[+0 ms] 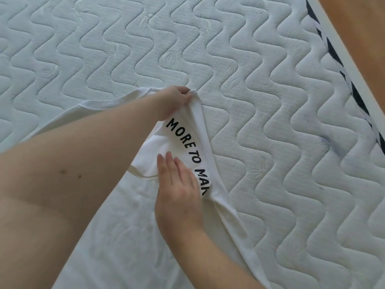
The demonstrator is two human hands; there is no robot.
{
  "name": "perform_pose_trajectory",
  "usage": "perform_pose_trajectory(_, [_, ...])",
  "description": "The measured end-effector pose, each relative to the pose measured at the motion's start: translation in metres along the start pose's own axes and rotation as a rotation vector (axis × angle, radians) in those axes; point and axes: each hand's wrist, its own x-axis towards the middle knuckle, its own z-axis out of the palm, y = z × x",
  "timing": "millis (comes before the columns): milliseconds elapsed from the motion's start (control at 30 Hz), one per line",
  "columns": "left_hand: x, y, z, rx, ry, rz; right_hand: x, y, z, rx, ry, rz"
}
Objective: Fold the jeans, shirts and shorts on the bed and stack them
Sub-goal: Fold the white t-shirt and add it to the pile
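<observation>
- Folding a white shirt is the step in hand, as seen from the head camera, the only view: the shirt lies spread on the quilted mattress, taking up the lower left and middle of the picture, with one side edge turned up so that black lettering reading "MORE TO MAK" shows on the turned part.
- The left hand, on the arm that crosses from the lower left, pinches the far corner of that turned edge; its fingers are curled round a bunch of the cloth and hold it raised just off the mattress.
- The right hand comes up from the bottom edge and lies flat on the shirt just beside the lettering; its fingers are straight and close together, pressing the cloth and grasping nothing.
- No jeans, shorts or stack show here, so how far along the whole job is cannot be told; I judge this shirt to be at its first side fold.
- The next move, as I judge it, calls for carrying the pinched edge inward over the body of the shirt while the flat hand pins the fold line, then smoothing the flap.
- The mattress's dark-striped border and a wooden floor run along the upper right, well apart from the shirt.
</observation>
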Motion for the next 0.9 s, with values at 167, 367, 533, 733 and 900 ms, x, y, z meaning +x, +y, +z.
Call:
perform_pose_trajectory(167, [0.002,-0.008,-0.001,-0.207,-0.033,0.004,0.001,-0.015,0.02,0.031,-0.099,-0.008])
perform_pose_trajectory(367, [0.0,-0.014,-0.007,-0.263,-0.018,0.023,0.0,-0.011,0.044,0.223,-0.332,-0.136])
perform_pose_trajectory(533, [-0.005,-0.009,-0.006,-0.019,0.132,0.078,-0.013,0.017,0.032,0.233,-0.19,-0.18])
perform_pose_trajectory(733, [-0.008,-0.022,-0.019,0.353,0.124,0.104,-0.019,0.069,0.022,-0.063,0.042,0.063])
perform_pose_trajectory(900, [-0.012,-0.024,-0.018,0.27,0.032,0.092,-0.005,0.075,0.02,-0.123,0.005,0.041])
